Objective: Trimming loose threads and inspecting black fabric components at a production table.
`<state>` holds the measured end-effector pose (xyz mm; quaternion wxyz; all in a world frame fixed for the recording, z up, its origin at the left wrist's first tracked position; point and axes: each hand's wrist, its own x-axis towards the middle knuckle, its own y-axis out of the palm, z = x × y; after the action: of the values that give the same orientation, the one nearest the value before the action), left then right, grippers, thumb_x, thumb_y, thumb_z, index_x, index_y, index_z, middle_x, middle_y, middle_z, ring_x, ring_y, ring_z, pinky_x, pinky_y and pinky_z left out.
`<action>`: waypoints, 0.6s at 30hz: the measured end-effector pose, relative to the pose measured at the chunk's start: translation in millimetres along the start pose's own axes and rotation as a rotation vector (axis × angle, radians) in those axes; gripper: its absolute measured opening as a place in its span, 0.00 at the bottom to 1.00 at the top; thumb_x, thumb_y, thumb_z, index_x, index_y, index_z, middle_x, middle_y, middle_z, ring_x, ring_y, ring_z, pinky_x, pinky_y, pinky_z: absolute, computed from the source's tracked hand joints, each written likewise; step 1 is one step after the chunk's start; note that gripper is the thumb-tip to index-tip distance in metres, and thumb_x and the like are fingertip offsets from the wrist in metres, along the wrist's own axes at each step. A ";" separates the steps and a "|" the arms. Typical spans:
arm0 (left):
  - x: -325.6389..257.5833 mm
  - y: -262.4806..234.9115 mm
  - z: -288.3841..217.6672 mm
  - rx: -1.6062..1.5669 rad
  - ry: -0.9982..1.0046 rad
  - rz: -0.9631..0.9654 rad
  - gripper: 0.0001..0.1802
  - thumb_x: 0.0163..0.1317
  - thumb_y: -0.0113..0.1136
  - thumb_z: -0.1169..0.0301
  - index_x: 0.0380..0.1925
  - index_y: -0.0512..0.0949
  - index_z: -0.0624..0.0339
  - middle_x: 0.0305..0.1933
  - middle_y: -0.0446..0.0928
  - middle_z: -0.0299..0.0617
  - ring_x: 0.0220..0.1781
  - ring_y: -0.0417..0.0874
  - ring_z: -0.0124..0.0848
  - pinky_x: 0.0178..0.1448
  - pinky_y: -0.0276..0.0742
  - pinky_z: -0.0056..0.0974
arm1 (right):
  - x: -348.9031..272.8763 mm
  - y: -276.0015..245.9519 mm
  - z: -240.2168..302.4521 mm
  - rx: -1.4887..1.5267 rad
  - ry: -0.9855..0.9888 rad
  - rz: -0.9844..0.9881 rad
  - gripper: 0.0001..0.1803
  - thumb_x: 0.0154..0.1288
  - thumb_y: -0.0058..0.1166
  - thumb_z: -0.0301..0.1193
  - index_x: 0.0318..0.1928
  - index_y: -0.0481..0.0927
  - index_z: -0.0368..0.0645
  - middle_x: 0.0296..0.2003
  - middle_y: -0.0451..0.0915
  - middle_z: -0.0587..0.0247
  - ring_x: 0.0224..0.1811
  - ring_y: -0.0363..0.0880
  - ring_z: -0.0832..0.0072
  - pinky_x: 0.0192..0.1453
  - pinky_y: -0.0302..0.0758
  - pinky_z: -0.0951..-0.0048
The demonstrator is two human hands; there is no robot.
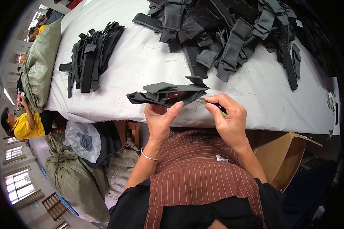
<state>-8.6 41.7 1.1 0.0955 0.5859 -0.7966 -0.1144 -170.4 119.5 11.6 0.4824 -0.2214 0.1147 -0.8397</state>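
My left hand (159, 121) is closed on a dark grey folded fabric piece (168, 91), pinching its lower edge between thumb and fingers just above the table's near edge. My right hand (230, 121) is closed around small thread snips (220, 108) with a dark body and a yellow-green spot. Their metal tip (201, 100) touches or nearly touches the right end of the fabric; which of the two I cannot tell. Loose threads hang around that end. Beyond my hands lies a large loose heap of similar dark fabric pieces (237, 36).
A neater bunch of dark fabric strips (90, 57) lies at the left on the white-covered table (137, 61). Stuffed sacks (70, 171) and a clear plastic bag (82, 139) stand below left. An open cardboard box (283, 158) is below right. A person in yellow (28, 124) is far left.
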 end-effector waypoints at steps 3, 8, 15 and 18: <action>3.7 0.9 4.6 -0.081 0.039 0.051 0.17 0.55 0.66 0.80 0.45 0.76 0.65 0.44 0.80 0.42 0.46 0.78 0.27 0.55 0.71 0.32 | -0.3 2.7 2.0 -0.103 -0.057 -0.002 0.05 0.56 0.63 0.29 0.34 0.82 0.44 0.26 0.80 0.65 0.25 0.78 0.67 0.28 0.71 0.71; 2.7 -4.6 10.6 -0.039 0.014 0.087 0.16 0.57 0.57 0.85 0.47 0.74 0.65 0.47 0.80 0.46 0.54 0.79 0.35 0.59 0.71 0.37 | -1.5 4.8 4.0 -0.175 -0.086 -0.005 0.05 0.55 0.63 0.30 0.32 0.82 0.46 0.24 0.78 0.66 0.23 0.76 0.68 0.27 0.70 0.69; 4.5 -4.1 4.5 -0.131 -0.115 0.037 0.19 0.58 0.60 0.83 0.49 0.69 0.63 0.47 0.76 0.40 0.48 0.76 0.24 0.54 0.73 0.31 | -4.6 7.2 -1.8 -0.160 -0.045 0.030 0.05 0.56 0.62 0.31 0.32 0.82 0.46 0.25 0.79 0.66 0.24 0.77 0.68 0.27 0.69 0.69; 5.5 -4.9 3.9 -0.117 -0.147 0.114 0.22 0.55 0.63 0.82 0.49 0.69 0.60 0.45 0.71 0.36 0.50 0.73 0.24 0.56 0.71 0.31 | -2.6 8.4 -3.5 -0.163 -0.021 0.051 0.05 0.56 0.62 0.30 0.33 0.81 0.45 0.25 0.79 0.66 0.25 0.77 0.68 0.28 0.70 0.68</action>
<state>-6.9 35.4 -4.0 0.0772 0.5231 -0.8253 -0.1981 -164.5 117.4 4.5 0.4850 -0.2658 0.1834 -0.8127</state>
